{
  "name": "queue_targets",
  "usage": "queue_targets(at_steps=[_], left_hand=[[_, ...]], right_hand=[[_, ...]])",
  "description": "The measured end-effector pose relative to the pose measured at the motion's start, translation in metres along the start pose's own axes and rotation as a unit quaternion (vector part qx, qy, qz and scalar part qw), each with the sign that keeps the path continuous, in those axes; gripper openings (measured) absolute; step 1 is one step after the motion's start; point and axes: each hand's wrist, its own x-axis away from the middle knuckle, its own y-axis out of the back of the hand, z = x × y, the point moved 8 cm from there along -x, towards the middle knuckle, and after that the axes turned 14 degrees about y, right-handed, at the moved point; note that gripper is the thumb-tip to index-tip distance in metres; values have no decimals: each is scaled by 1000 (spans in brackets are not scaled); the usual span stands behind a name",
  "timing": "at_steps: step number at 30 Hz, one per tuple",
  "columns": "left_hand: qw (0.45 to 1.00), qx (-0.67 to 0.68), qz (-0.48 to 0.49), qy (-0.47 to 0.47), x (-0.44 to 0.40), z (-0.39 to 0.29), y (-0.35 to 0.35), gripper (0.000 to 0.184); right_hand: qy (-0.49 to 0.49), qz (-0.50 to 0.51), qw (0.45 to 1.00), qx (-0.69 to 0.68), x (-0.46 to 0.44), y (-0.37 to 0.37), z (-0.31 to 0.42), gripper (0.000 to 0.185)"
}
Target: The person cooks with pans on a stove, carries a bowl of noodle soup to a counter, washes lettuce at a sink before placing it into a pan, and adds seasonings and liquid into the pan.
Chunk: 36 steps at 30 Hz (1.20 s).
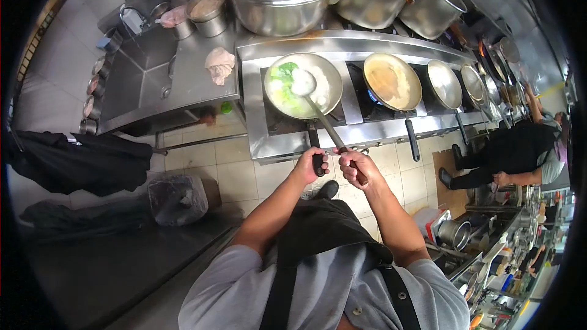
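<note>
My left hand (310, 165) is wrapped round the black handle of a wide pan (330, 82) on the stove. Green and pale food in a whitish liquid (283, 90) lies in the pan's left part. My right hand (358, 169) grips the brown handle of a long ladle (324, 121). The ladle's round bowl (303, 82) rests in the pan, over the food, and holds something white. To the right of this pan stands a second pan (391, 82) with a brownish, wet-looking surface, a blue flame showing at its lower left edge.
More pans (444, 84) sit farther right. Large steel pots (278, 0) line the back. At the left are a sink (143, 76), a crumpled cloth (219, 65) and containers of food (206, 9). A co-worker in black (520, 153) stands at the right.
</note>
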Motion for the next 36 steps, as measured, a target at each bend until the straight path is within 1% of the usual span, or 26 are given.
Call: queue_targets(at_steps=[2, 4, 6, 8, 9, 11, 12, 14, 15, 16, 18, 19, 20, 22, 23, 24, 26, 27, 28, 29, 30, 31, 32, 33, 34, 36], left_hand=[[999, -24, 22, 1, 1, -2, -2, 14], [999, -43, -9, -2, 1, -2, 3, 15], [998, -54, -10, -13, 5, -4, 2, 16], [999, -51, 14, 0, 6, -4, -2, 17], [999, -47, 13, -4, 9, -6, -4, 17], [999, -37, 17, -5, 10, -8, -2, 17], [999, -37, 17, -5, 8, -8, 0, 17], [999, -41, 29, -10, 6, -8, 1, 18], [999, -38, 27, -12, 7, -8, 3, 18], [999, -42, 28, -15, 7, -7, 3, 18], [998, -45, 28, -20, 6, -9, 5, 18], [998, -49, 24, -27, 5, -9, 6, 18], [998, -54, 21, -31, 6, -8, 5, 19], [999, -43, 6, -28, 10, -6, 5, 20], [999, -30, -7, -28, 14, -6, 0, 21], [998, -43, -10, -35, 24, -7, -7, 26], [973, -39, -177, -143, 22, -22, 40, 26], [935, -68, -271, -216, 45, -32, 53, 22], [882, -95, -361, -287, 69, -41, 61, 18], [882, -100, -359, -287, 73, -45, 56, 18], [866, -94, -344, -351, 87, -52, 51, 15], [843, -88, -332, -413, 105, -56, 50, 13], [839, -87, -338, -417, 113, -56, 46, 13], [833, -115, -328, -430, 117, -60, 35, 12], [827, -145, -317, -441, 121, -65, 25, 12], [819, -146, -315, -457, 129, -67, 15, 10]], right_hand=[[8, 4, 1000, -5, 8, -5, 3, 32], [53, 8, 987, 152, 18, -4, 12, 29], [84, 1, 975, 207, 29, -6, 19, 28], [111, -7, 946, 306, 35, -11, 28, 16], [114, -8, 946, 304, 37, -12, 30, 16], [114, -37, 868, 482, 41, -5, 39, 6], [114, -37, 868, 481, 39, 2, 38, 6], [202, -24, 775, 598, 35, 3, 49, 11], [218, -26, 749, 626, 39, -2, 53, 15], [217, -22, 750, 625, 36, -2, 52, 15], [256, -42, 645, 718, 33, -6, 63, 16], [279, -31, 619, 734, 30, -9, 65, 16], [279, -33, 619, 733, 25, -6, 65, 16], [283, -50, 550, 784, 19, -2, 63, 17], [271, -54, 534, 799, 16, 4, 60, 19], [261, -59, 538, 799, 21, 0, 59, 20], [286, -51, 516, 806, 35, 2, 51, 26], [322, -54, 501, 802, 43, 2, 46, 34], [294, -61, 498, 814, 46, 10, 38, 39], [261, -79, 501, 821, 45, 20, 34, 38], [226, -91, 506, 827, 41, 32, 27, 38], [228, -73, 518, 821, 38, 38, 24, 37], [232, -52, 528, 815, 36, 35, 27, 37], [232, -41, 554, 798, 41, 29, 28, 36], [236, -35, 557, 795, 42, 27, 25, 36], [245, -50, 621, 743, 50, 33, 18, 36]])
